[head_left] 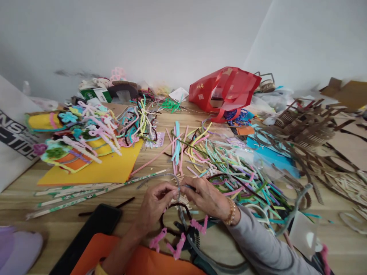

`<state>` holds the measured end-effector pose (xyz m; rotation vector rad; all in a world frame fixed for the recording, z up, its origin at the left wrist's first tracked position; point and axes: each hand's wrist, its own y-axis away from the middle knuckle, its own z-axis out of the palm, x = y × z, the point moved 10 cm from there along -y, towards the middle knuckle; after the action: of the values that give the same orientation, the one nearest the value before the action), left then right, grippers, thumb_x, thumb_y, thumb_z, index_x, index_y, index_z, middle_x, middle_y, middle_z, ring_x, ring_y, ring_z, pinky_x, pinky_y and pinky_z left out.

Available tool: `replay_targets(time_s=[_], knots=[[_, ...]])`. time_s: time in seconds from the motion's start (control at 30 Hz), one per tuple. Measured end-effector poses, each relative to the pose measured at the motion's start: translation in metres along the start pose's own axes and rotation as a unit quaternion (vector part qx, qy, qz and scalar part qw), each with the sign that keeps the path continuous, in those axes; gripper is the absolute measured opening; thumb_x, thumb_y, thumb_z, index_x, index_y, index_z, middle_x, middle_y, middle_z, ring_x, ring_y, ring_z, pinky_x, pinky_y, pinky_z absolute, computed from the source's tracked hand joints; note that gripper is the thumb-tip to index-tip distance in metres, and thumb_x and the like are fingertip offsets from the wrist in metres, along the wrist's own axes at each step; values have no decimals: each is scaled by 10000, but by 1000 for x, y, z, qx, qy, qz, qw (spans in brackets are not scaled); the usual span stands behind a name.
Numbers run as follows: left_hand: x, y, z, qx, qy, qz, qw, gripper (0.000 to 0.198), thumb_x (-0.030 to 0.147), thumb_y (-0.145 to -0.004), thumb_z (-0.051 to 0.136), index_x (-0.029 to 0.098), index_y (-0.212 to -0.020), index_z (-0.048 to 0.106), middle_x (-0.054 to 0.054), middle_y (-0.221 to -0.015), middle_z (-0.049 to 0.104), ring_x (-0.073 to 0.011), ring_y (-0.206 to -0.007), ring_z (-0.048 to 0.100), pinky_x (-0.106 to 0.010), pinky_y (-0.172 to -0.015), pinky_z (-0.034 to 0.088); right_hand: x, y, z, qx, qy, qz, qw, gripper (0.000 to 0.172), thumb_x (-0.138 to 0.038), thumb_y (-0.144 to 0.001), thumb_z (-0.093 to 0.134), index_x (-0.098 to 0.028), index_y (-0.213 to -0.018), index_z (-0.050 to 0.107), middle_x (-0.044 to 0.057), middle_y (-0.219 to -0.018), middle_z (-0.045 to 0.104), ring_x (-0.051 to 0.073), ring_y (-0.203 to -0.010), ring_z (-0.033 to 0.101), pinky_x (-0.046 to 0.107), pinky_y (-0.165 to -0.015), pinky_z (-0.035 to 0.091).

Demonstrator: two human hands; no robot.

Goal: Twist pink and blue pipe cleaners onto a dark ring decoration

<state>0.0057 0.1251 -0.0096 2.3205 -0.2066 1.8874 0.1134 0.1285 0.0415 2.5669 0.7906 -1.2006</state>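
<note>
My left hand [153, 206] and my right hand [206, 196] meet over the wooden table [57, 225], both pinching a grey pipe cleaner [172, 176] that arcs up between their fingertips. Under the hands lies a dark wire loop [174, 208] with pink fuzzy pipe cleaner pieces [179, 244] twisted on it. A gold bracelet [231, 212] sits on my right wrist, above a grey sleeve.
A heap of coloured pipe cleaners [229, 168] spreads right of the hands. Yellow paper [114, 168] and finished fuzzy flowers [83, 130] lie at left, a red bag [226, 89] at the back, brown cardboard strips [309, 126] at right. A black phone [94, 229] lies near the front edge.
</note>
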Motion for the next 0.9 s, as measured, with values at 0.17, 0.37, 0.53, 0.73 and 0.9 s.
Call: replay_targets(time_s=[0.17, 0.37, 0.53, 0.73, 0.9], knots=[[5, 0, 1, -19, 52, -9, 998, 167, 281, -777, 611, 151, -674, 608, 41, -565, 489, -93, -521, 431, -194, -495, 352, -1, -1, 2, -21, -113, -11, 993, 224, -230, -900, 489, -142, -709, 565, -29, -637, 501, 89, -607, 436, 197, -580, 325], [10, 0, -1, -46, 61, -30, 997, 213, 287, -769, 587, 157, -600, 585, 33, -527, 504, -103, -498, 458, -201, -477, 364, 9, 1, 19, -88, -299, 1, 950, 276, -345, -908, 487, -136, -741, 555, -27, -628, 491, 76, -534, 392, 193, -509, 303], [23, 1, -2, -39, -58, 36, 997, 246, 294, -835, 510, 168, -648, 608, 13, -579, 530, -128, -561, 487, -223, -534, 386, 6, 0, 10, -65, -158, -10, 985, 333, -316, -931, 430, -148, -655, 510, -34, -597, 462, 85, -551, 391, 207, -541, 301], [32, 7, 9, -46, -216, 131, 967, 239, 255, -880, 457, 181, -690, 582, -31, -735, 624, -157, -729, 563, -242, -665, 422, 5, 6, -11, -26, 156, -19, 987, 221, -208, -925, 403, -170, -786, 570, 7, -693, 575, 126, -638, 489, 241, -628, 319], [26, 4, 2, -3, -221, 131, 966, 212, 243, -868, 472, 185, -711, 602, -26, -728, 650, -153, -704, 579, -244, -683, 435, 16, 12, -1, -146, 235, -36, 960, 104, -167, -850, 507, -193, -852, 608, 30, -894, 634, 149, -799, 583, 233, -697, 352]])
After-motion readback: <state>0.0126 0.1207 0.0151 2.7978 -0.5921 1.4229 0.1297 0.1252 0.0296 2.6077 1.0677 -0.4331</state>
